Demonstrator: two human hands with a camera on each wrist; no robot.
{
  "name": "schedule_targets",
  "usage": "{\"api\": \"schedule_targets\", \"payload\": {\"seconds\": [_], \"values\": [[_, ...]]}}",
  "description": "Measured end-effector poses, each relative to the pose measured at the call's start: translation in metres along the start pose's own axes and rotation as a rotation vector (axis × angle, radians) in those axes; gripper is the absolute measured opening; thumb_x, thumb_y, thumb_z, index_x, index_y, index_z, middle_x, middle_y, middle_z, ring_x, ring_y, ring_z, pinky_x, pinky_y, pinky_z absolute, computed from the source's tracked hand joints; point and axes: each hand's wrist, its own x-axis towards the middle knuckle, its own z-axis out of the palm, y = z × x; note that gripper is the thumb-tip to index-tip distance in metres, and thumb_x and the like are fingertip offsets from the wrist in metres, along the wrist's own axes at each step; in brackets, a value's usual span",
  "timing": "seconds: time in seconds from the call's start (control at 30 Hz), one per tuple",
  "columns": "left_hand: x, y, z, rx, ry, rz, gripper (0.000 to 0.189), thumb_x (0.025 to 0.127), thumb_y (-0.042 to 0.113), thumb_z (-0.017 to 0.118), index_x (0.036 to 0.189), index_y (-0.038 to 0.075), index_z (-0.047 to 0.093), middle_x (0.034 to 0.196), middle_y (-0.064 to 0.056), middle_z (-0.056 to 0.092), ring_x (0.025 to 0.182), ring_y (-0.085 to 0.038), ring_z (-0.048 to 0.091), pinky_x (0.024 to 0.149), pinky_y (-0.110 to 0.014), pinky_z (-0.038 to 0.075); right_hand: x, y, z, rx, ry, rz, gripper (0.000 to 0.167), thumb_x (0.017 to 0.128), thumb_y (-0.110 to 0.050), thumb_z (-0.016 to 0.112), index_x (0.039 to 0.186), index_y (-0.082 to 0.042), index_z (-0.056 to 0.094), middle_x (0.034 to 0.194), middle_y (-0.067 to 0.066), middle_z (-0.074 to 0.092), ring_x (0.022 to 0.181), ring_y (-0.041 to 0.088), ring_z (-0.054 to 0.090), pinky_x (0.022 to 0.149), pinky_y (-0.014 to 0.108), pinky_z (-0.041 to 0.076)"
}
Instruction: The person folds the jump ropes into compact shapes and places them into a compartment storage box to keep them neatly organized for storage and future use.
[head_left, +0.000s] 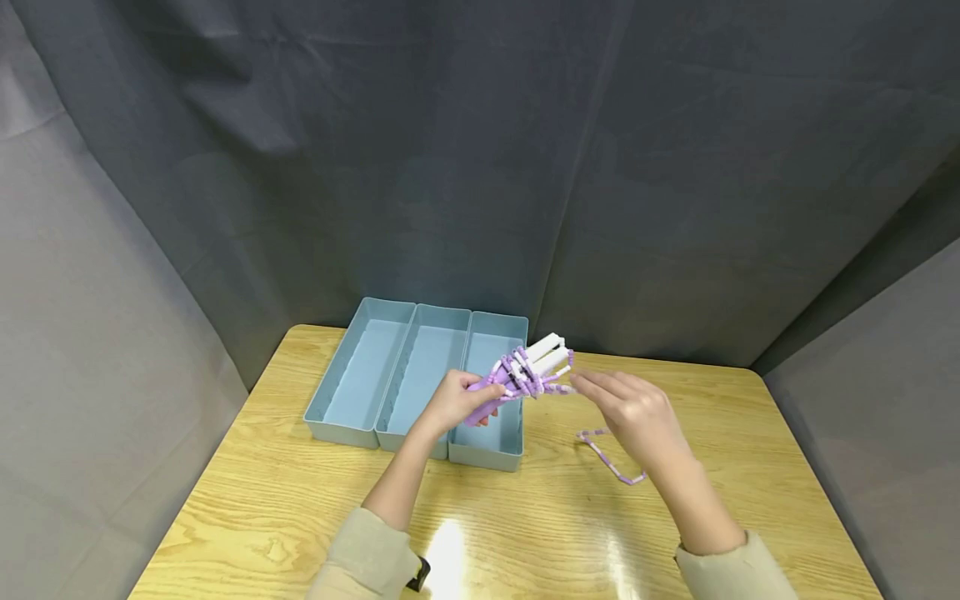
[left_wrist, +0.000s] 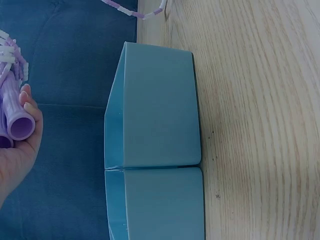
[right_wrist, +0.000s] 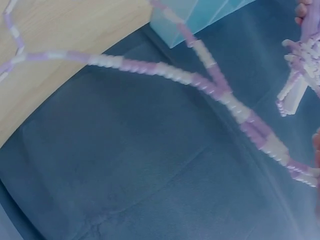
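My left hand (head_left: 452, 402) grips the two handles (left_wrist: 12, 102) of a beaded jump rope side by side. The handles are purple with white far parts, and their hollow purple ends show in the left wrist view. Purple and white beaded rope (head_left: 525, 372) is wound in several turns around them. To the right, my right hand (head_left: 641, 414) pinches a doubled stretch of the rope, fingertips close to the white handle parts. From those fingers the beaded rope (right_wrist: 140, 66) runs off in two strands in the right wrist view. A loose loop hangs below the right hand.
Three blue-grey bins (head_left: 343, 431) stand side by side on the wooden table (head_left: 300, 517), left of and behind the hands. A dark grey curtain (head_left: 450, 150) hangs behind the table, with lighter grey cloth on both sides.
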Motion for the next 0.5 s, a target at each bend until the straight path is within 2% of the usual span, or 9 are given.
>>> {"api": "schedule_targets", "payload": {"seconds": [0.07,0.13,0.23,0.3,0.4,0.5], "values": [[-0.001,0.002,0.000,0.021,-0.003,-0.004,0.029,0.084,0.016,0.063,0.078,-0.012,0.064,0.074,-0.032,0.063,0.059,-0.043,0.061,0.053,-0.048,0.053,0.001,0.003,0.001,-0.001,0.017,-0.051,0.040,0.100,-0.012,0.032,0.095,-0.004,0.071,0.087,0.007,0.070,0.069,0.021,0.063,0.058,0.033,0.052],[-0.002,0.004,0.000,0.032,-0.004,-0.005,0.029,0.084,0.016,0.063,0.078,-0.012,0.064,0.076,-0.033,0.062,0.054,-0.038,0.061,0.053,-0.048,0.052,0.002,0.005,0.002,0.004,0.030,-0.102,0.039,0.100,-0.011,0.033,0.096,-0.004,0.071,0.088,0.007,0.070,0.069,0.021,0.063,0.058,0.033,0.052],[-0.002,0.005,-0.002,0.041,0.003,-0.009,0.029,0.083,0.015,0.064,0.077,-0.013,0.064,0.075,-0.033,0.062,0.047,-0.021,0.059,0.053,-0.048,0.052,0.003,0.009,-0.001,0.002,-0.002,-0.155,0.039,0.100,-0.012,0.033,0.096,-0.002,0.070,0.089,0.008,0.070,0.072,0.019,0.064,0.059,0.032,0.053],[-0.002,0.005,-0.003,0.049,0.009,-0.011,0.029,0.083,0.015,0.064,0.077,-0.013,0.064,0.075,-0.032,0.063,0.046,-0.015,0.058,0.051,-0.043,0.053,0.002,0.011,-0.003,0.003,-0.045,-0.172,0.042,0.100,-0.013,0.030,0.097,-0.001,0.070,0.090,0.008,0.069,0.074,0.019,0.064,0.061,0.032,0.053],[-0.002,0.005,-0.005,0.058,0.016,-0.014,0.029,0.083,0.016,0.064,0.077,-0.013,0.065,0.074,-0.031,0.063,0.047,-0.018,0.059,0.047,-0.030,0.051,0.000,0.015,-0.007,-0.003,-0.107,-0.188,0.045,0.101,-0.013,0.026,0.100,-0.001,0.069,0.093,0.009,0.069,0.079,0.020,0.064,0.065,0.033,0.054],[-0.002,0.004,-0.005,0.058,0.015,-0.011,0.029,0.083,0.016,0.064,0.077,-0.012,0.065,0.075,-0.032,0.063,0.049,-0.023,0.061,0.045,-0.027,0.050,0.000,0.018,-0.009,-0.017,-0.120,-0.203,0.045,0.101,-0.013,0.025,0.100,-0.001,0.069,0.095,0.009,0.069,0.083,0.021,0.064,0.068,0.034,0.053]]}}
